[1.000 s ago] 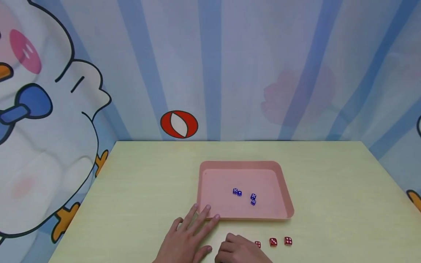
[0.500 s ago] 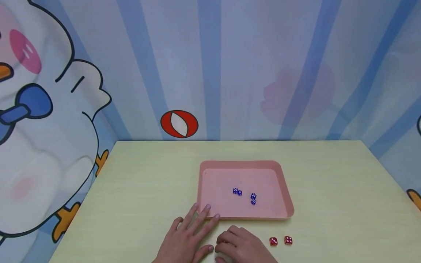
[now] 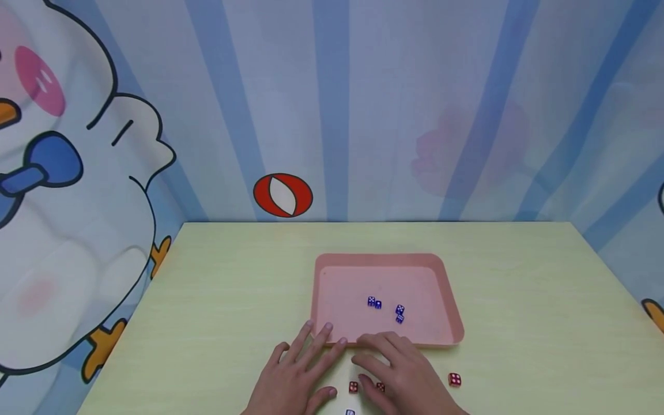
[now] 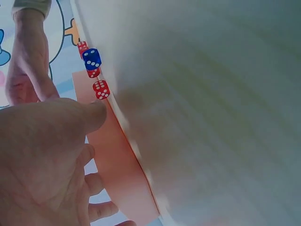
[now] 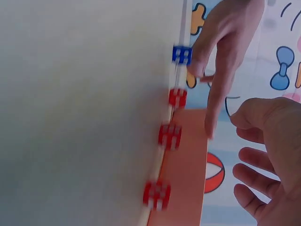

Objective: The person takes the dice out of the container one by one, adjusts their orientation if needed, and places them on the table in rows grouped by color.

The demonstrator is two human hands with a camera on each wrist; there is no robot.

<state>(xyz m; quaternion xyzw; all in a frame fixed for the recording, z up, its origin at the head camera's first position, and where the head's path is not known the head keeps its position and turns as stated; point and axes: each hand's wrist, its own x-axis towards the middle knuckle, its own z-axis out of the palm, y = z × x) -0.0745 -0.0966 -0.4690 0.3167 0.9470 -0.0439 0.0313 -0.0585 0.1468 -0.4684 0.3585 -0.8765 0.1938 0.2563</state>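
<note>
My left hand [image 3: 290, 377] lies spread, fingertips over the near left corner of the pink tray [image 3: 353, 282]. Nearby, my right hand [image 3: 407, 374] hovers in front of the tray with its fingers loosely bent and apart, nothing visible between them in the right wrist view. One red die [image 3: 353, 387] sits between the two hands. A second red die [image 3: 381, 387] shows beside the right thumb, partly covered. Farther right is another red die [image 3: 455, 380]. At the bottom edge a blue die [image 3: 350, 412] is cut off; the left wrist view shows the blue die [image 4: 91, 59] near the red ones.
Several blue dice [image 3: 371, 301] lie inside the tray, in two pairs. The pale yellow table [image 3: 249, 276] runs back to a striped blue backdrop [image 3: 373, 115] with cartoon figures.
My right hand has moved right and lifted its fingers, uncovering two red dice and a blue one. A red die right of it is now out of sight behind it. The left hand has stayed still.
</note>
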